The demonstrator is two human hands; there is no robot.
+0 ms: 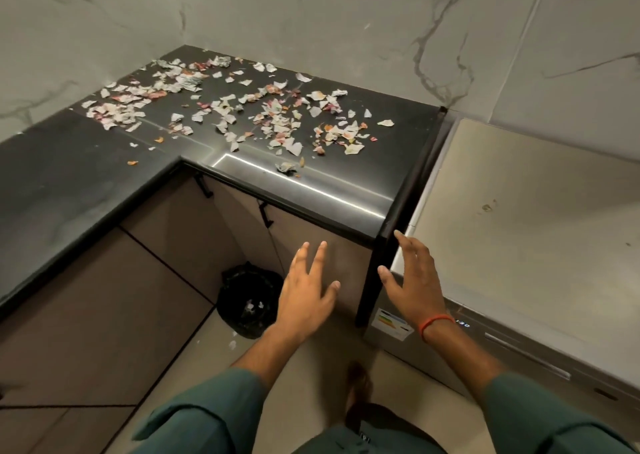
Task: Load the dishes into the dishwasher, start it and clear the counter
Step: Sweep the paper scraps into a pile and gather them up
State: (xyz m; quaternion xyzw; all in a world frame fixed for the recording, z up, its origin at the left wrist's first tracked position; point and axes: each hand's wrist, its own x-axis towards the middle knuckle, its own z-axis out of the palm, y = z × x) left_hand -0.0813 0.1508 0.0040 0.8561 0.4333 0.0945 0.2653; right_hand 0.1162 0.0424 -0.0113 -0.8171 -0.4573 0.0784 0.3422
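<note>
Beyond both hands runs the L-shaped desk point(104, 183), a glossy black slab with a hard square edge. Just right of the right hand point(410, 289) stands the dishwasher point(519, 232), a matte grey box with a smooth flat top, its door closed and a small display lit by the wrist. Below and left of the left hand point(306, 294) a crinkled black bin bag point(249, 297) sits on the floor. Far ahead of the fingertips lie the paper scraps point(263, 114), thin, torn and curled. Both hands hover with fingers spread, holding nothing. In my judgement, sweeping such light scraps over that slick edge could scatter them past the bag; a few lie on the floor beside it.
</note>
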